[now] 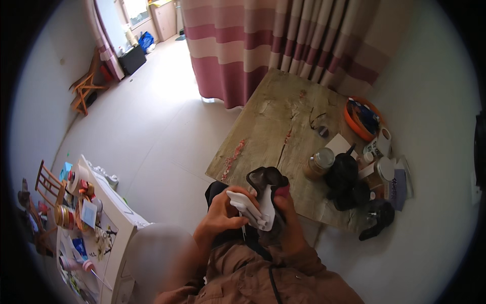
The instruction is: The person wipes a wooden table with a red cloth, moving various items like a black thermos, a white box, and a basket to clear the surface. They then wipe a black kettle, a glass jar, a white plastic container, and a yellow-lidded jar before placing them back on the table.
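In front of my lap, my left hand point(222, 212) grips a white plastic piece point(245, 207) between thumb and fingers. The lower end of this piece meets a white panel point(268, 212), where small round knobs show. My right hand point(290, 220) holds a dark, soft-looking item point(267, 176) with the white panel against it. A pink-red patch point(282, 190) shows at the right hand's fingertips. What the dark item is, I cannot tell. Both hands are close to the near edge of a wood-patterned tabletop point(262, 125).
Glasses point(320, 123), an orange basin point(360, 129), a lidded glass jar point(319, 164), a black object point(341, 171) and a clear jar point(381, 171) stand on the table. At left is a cluttered white table point(127, 228). Striped curtains point(231, 57) hang behind.
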A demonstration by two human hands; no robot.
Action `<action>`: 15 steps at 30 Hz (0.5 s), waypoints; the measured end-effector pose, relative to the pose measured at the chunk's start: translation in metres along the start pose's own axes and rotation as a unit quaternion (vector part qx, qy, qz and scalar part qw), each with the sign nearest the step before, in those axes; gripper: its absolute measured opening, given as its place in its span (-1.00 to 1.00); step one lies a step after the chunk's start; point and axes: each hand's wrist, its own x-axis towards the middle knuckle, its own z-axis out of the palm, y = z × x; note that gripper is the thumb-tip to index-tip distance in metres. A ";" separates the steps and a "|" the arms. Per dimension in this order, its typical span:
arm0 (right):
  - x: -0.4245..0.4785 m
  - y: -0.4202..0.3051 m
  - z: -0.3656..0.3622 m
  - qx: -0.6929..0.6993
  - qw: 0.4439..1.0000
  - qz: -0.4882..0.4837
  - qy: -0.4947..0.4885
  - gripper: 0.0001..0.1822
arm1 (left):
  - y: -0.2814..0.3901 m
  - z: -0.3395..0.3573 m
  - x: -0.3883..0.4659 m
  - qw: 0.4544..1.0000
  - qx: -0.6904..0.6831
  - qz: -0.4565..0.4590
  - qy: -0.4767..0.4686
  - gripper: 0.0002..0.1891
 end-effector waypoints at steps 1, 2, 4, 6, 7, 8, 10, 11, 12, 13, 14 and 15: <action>0.007 0.003 -0.017 0.008 1.000 -0.002 0.001 -0.10 | -0.006 0.009 0.004 0.998 -0.002 0.032 0.053 -0.13; 0.017 0.011 -0.031 -0.051 0.995 -0.078 0.017 -0.19 | -0.013 0.020 0.008 0.992 -0.005 0.065 0.105 -0.07; 0.018 0.020 -0.035 -0.106 0.988 -0.098 0.056 -0.29 | -0.025 0.025 0.001 0.979 0.044 0.077 0.185 0.00; 0.015 0.017 -0.021 -0.101 0.984 -0.113 0.094 -0.41 | -0.029 0.026 -0.001 0.972 0.102 0.023 0.210 -0.04; 0.016 0.018 -0.024 -0.116 0.979 -0.120 0.115 -0.44 | -0.027 0.028 -0.002 0.970 0.111 -0.008 0.217 -0.10; 0.016 0.019 -0.029 -0.131 0.974 -0.126 0.135 -0.46 | -0.027 0.028 -0.001 0.973 0.078 -0.028 0.214 -0.15; 0.015 0.020 -0.029 -0.146 0.963 -0.157 0.163 -0.58 | -0.024 0.026 -0.001 0.976 0.014 -0.070 0.208 -0.25; 0.014 0.016 -0.029 -0.157 0.958 -0.147 0.191 -0.60 | -0.023 0.025 0.001 0.978 0.021 -0.064 0.198 -0.28; 0.014 0.006 -0.017 -0.165 0.952 -0.136 0.220 -0.62 | -0.021 0.024 0.001 0.980 0.029 -0.060 0.188 -0.31; 0.013 0.000 -0.011 -0.173 0.945 -0.124 0.249 -0.64 | -0.019 0.024 0.002 0.982 0.037 -0.057 0.178 -0.35; 0.016 0.005 -0.020 -0.158 0.949 -0.137 0.235 -0.68 | -0.015 0.027 0.003 0.981 0.059 -0.045 0.182 -0.38; 0.019 0.006 -0.023 -0.147 0.950 -0.138 0.237 -0.67 | -0.013 0.028 0.005 0.979 0.076 -0.039 0.183 -0.37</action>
